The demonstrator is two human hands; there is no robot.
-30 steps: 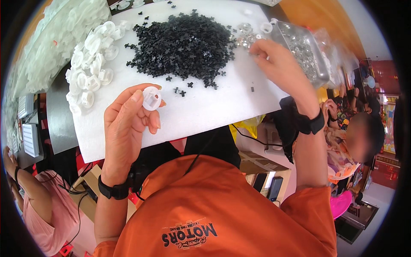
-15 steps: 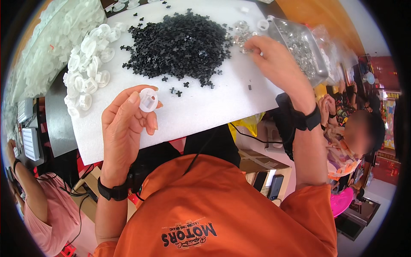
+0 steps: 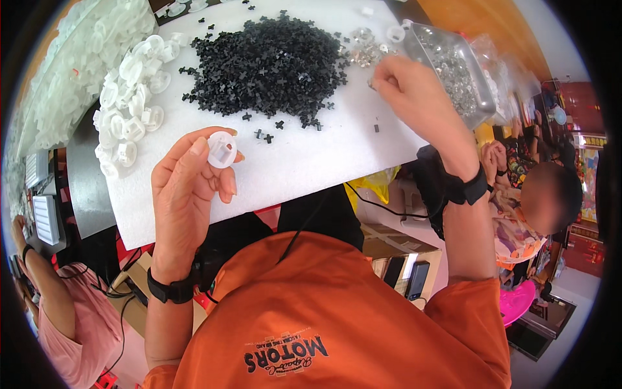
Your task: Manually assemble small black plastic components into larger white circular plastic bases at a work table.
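Note:
My left hand (image 3: 183, 178) pinches a round white plastic part (image 3: 221, 155) between thumb and fingers, its slotted, hollow face turned up. My right hand (image 3: 420, 94) hovers over the right side of the white foam sheet (image 3: 304, 165), thumb and forefinger pressed together. A tiny dark bit shows at its fingertips, too small to name. Just beyond those fingers lies a small heap of shiny metal pieces (image 3: 365, 48). In the middle spreads a large pile of black cross-shaped pieces (image 3: 265, 68), a few lying loose at its near edge.
More white round parts (image 3: 134, 128) lie along the sheet's left side, beside a big clear bag of similar parts (image 3: 61, 91). A metal tray (image 3: 484, 104) of small metal pieces stands at the right. Other people sit at left and right. A cardboard box (image 3: 424, 253) stands below the table.
My right hand has drawn slightly back from the metal heap toward me, its fingers now closed together. The left hand holds the white part almost unmoved.

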